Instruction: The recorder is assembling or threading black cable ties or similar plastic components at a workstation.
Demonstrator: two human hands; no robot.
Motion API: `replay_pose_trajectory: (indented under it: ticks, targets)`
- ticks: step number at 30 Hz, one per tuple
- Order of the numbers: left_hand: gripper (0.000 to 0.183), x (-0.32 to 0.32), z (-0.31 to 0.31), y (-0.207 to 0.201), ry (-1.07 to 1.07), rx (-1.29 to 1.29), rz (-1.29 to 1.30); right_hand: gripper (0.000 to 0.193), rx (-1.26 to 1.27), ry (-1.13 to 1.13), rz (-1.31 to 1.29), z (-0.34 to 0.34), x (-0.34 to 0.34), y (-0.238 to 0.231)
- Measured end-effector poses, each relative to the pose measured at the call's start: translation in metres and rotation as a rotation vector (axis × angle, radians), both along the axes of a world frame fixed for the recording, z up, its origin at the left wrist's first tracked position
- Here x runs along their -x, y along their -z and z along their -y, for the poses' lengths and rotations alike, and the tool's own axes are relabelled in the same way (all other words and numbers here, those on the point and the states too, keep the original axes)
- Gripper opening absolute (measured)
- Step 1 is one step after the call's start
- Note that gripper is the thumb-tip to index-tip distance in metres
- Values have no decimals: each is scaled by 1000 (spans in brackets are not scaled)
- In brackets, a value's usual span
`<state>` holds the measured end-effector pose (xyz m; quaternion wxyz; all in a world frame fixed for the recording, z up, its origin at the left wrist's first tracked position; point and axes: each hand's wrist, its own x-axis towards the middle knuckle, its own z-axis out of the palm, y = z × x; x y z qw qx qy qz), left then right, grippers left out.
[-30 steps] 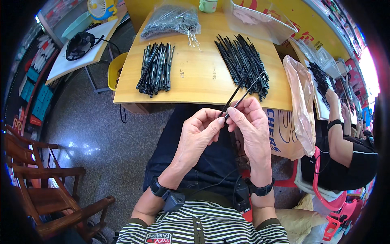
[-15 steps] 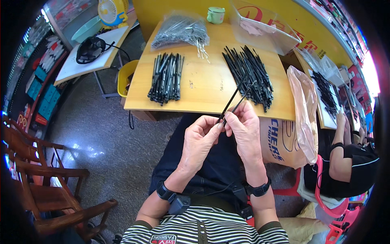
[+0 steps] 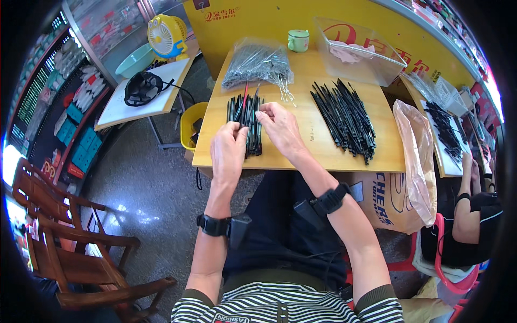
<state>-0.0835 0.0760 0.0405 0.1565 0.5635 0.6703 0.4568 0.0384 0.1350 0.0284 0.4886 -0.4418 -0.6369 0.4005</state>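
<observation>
Pale wooden table [image 3: 385, 156]: left bundle of slim, black, plastic-like rods [image 3: 254, 144], beneath left hand [image 3: 227, 151] and right hand [image 3: 280, 128], fingertips gathered; whether either pinches a rod, cannot tell. Right bundle of similar rods [image 3: 344, 121]: laid out, untouched. Clear plastic bag [image 3: 253, 64]: well filled; work appears partway. Bag contents indistinct.

There are two hands in the middle of the frame, one left hand [image 3: 226, 153] and one right hand [image 3: 282, 131], and two black bands [image 3: 214, 225], one on each wrist. I count three black piles, with one left pile [image 3: 253, 144] by the hands, one middle pile [image 3: 346, 123] a bit to the right, and one right pile [image 3: 444, 129] near the right edge. Up high are one bag [image 3: 253, 65], one cup [image 3: 298, 41], one fan [image 3: 164, 39] and one bowl [image 3: 135, 61].
</observation>
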Motion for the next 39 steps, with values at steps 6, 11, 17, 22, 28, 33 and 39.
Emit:
replay_pose_trajectory:
  ticks: [6, 11, 17, 22, 28, 33, 39]
  targets:
    - [25, 13, -26, 27, -114, -73, -335, 28, -192, 85, 378, -10, -4, 30]
    - [22, 13, -20, 18, -333, -342, -709, 40, -223, 170, 460, -4, 12, 28]
    - [42, 25, -18, 32, 18, 28, 47, 62, -161, 223, 490, -7, 44, 29]
    - [53, 1, 4, 32, 169, 14, 731, 63, -262, 179, 603, -10, 48, 28]
    - [38, -12, 55, 44, -60, -123, 1077, 65, -462, -9, 801, -1, 26, 28]
    - [28, -24, 71, 56, -30, 154, 1413, 67, -472, -127, 720, 22, 16, 21]
    - [49, -34, 59, 47, 198, 47, 1712, 66, -338, -339, 686, 70, 2, 8]
